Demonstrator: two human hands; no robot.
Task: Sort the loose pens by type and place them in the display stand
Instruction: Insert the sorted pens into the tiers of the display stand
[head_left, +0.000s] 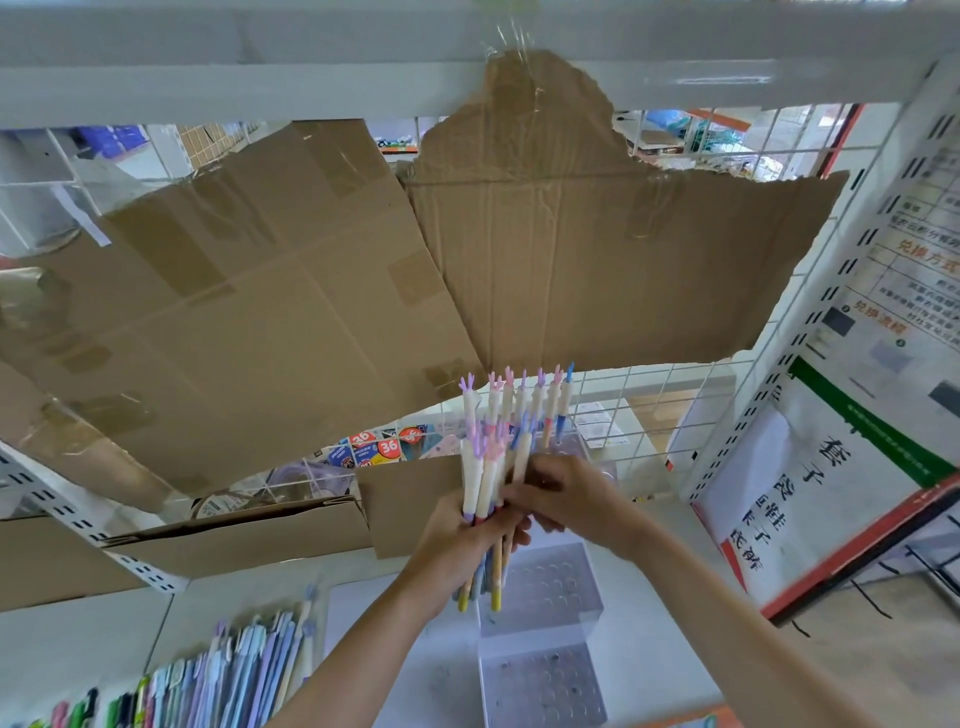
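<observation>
White shelf (649, 670) backed by wire grid and taped brown cardboard (270, 291), red "36" stickers (387, 447), left hand (467, 540) fingers clenched round pastel antler-topped pens (498, 447), right hand (566, 493) pinching one, above clear perforated display stand (545, 587)

Above: shelf beam (363, 78) caps the bay overhead.
Rear: taped cardboard sheets (291, 291) and wire grid (644, 415) block passage.
Right: perforated upright (810, 332) and poster (810, 499) close that side.
Below: display stand (545, 587) open from above; loose pens (244, 670) lie left.

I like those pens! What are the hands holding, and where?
A bunch of cream-white pens with pastel forked tops: left hand grips the lower barrels, right hand pinches mid-bunch.
</observation>
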